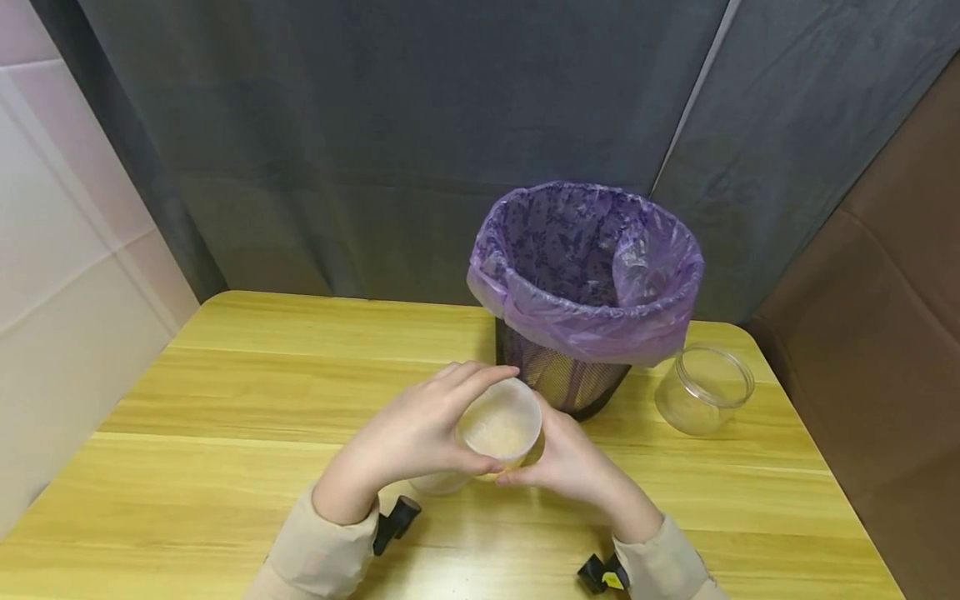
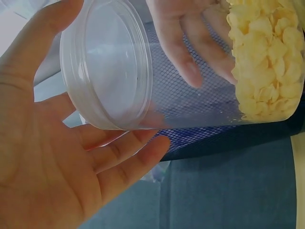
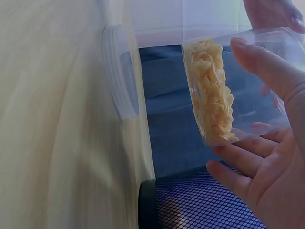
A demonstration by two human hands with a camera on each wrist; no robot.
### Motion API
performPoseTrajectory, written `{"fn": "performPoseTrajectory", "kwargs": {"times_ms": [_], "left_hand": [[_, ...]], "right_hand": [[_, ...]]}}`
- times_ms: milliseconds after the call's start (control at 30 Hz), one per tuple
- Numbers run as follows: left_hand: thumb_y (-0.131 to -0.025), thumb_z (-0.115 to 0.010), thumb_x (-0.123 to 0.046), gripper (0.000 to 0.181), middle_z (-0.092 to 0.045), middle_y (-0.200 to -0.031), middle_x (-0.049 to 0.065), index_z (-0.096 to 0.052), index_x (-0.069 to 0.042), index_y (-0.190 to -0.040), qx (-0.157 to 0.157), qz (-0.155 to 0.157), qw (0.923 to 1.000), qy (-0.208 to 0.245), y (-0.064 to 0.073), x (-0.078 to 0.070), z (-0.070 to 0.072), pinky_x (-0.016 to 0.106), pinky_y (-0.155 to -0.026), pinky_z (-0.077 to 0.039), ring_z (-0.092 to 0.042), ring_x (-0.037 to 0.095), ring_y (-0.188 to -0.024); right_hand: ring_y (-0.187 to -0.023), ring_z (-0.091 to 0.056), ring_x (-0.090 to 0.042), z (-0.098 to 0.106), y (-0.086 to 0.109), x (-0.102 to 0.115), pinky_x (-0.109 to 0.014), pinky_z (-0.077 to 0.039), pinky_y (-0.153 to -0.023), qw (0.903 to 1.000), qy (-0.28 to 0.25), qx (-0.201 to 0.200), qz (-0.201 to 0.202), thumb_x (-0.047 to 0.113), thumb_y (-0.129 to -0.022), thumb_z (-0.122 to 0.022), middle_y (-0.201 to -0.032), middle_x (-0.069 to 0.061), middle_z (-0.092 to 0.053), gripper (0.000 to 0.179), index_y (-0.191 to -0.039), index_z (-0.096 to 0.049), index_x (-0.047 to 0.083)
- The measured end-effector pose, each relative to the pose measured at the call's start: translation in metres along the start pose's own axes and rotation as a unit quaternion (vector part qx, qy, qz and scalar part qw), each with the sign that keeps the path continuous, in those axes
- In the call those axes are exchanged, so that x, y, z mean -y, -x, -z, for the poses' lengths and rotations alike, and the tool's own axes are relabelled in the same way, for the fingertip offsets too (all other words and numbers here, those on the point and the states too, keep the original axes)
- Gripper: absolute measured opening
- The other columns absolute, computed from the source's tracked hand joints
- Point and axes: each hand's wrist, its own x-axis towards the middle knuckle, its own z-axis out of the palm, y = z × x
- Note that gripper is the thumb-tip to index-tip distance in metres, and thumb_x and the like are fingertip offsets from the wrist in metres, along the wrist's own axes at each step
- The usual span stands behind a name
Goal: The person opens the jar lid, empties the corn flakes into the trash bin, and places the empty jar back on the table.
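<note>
Both hands hold a clear plastic jar [image 1: 506, 427] above the table, its translucent lid [image 2: 107, 64] on top. Pale yellow flakes [image 2: 269, 62] lie in a layer at its bottom. My left hand [image 1: 423, 429] grips the lid's rim, thumb on one side and fingers on the other. Lower down, my right hand [image 1: 566, 458] holds the jar's body between thumb and fingers. Below the hands, a clear round lid [image 3: 119, 71] rests on the table, partly hidden by the left hand in the head view.
A black mesh bin [image 1: 536, 362] lined with a purple bag [image 1: 592, 333] stands just beyond the hands. To its right is a second clear jar [image 1: 701, 404] without a lid. The wooden table [image 1: 225, 467] ends at a grey curtain [image 1: 337, 150].
</note>
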Motion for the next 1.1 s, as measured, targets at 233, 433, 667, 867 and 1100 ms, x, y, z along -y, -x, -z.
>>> {"fn": "performPoseTrajectory", "kwargs": {"times_ms": [233,433,667,867,1100], "left_hand": [[-0.068,-0.081,-0.048,0.089,-0.051,-0.132,0.002,-0.042,-0.02,-0.144,0.02,-0.002,0.9997,-0.012,-0.003,-0.002,-0.007,0.04,-0.094,-0.044,-0.047,0.019,-0.121],[-0.069,-0.08,-0.053,0.09,-0.052,-0.131,0.002,-0.04,-0.023,-0.145,0.04,0.004,0.9989,-0.022,-0.006,-0.006,-0.018,0.04,-0.089,-0.047,-0.05,0.019,-0.118],[-0.069,-0.079,-0.053,0.091,-0.052,-0.13,0.001,-0.039,-0.023,-0.145,0.059,-0.01,0.998,-0.021,-0.009,-0.007,-0.032,0.038,-0.093,-0.045,-0.05,0.018,-0.118],[-0.069,-0.08,-0.051,0.09,-0.053,-0.128,-0.001,-0.04,-0.022,-0.145,0.067,-0.011,0.9975,-0.016,-0.011,-0.01,-0.038,0.036,-0.091,-0.046,-0.051,0.015,-0.114],[-0.07,-0.08,-0.049,0.089,-0.052,-0.128,-0.002,-0.04,-0.022,-0.145,0.07,-0.015,0.9974,-0.013,-0.012,-0.008,-0.041,0.035,-0.093,-0.045,-0.051,0.014,-0.114]], "right_hand": [[-0.118,-0.049,-0.017,0.003,0.01,-0.005,-0.047,-0.041,-0.096,0.9999,-0.008,0.008,0.001,0.032,-0.063,-0.09,-0.136,0.005,-0.048,0.105,-0.148,-0.029,0.027],[-0.116,-0.051,-0.017,0.006,0.022,-0.013,-0.044,-0.043,-0.094,0.9998,-0.008,0.013,-0.012,0.03,-0.062,-0.091,-0.133,0.005,-0.05,0.103,-0.146,-0.032,0.024],[-0.112,-0.053,-0.016,0.006,0.035,-0.023,-0.042,-0.046,-0.091,0.9997,0.003,0.012,-0.023,0.026,-0.059,-0.093,-0.13,0.007,-0.05,0.104,-0.144,-0.034,0.028],[-0.106,-0.056,-0.014,0.006,0.039,-0.026,-0.038,-0.048,-0.086,0.9996,0.018,0.009,-0.02,0.033,-0.058,-0.092,-0.125,0.01,-0.051,0.101,-0.141,-0.034,0.03],[-0.107,-0.055,-0.014,0.005,0.04,-0.028,-0.038,-0.048,-0.087,0.9995,0.019,0.01,-0.025,0.031,-0.058,-0.093,-0.124,0.009,-0.05,0.102,-0.14,-0.033,0.029]]}}
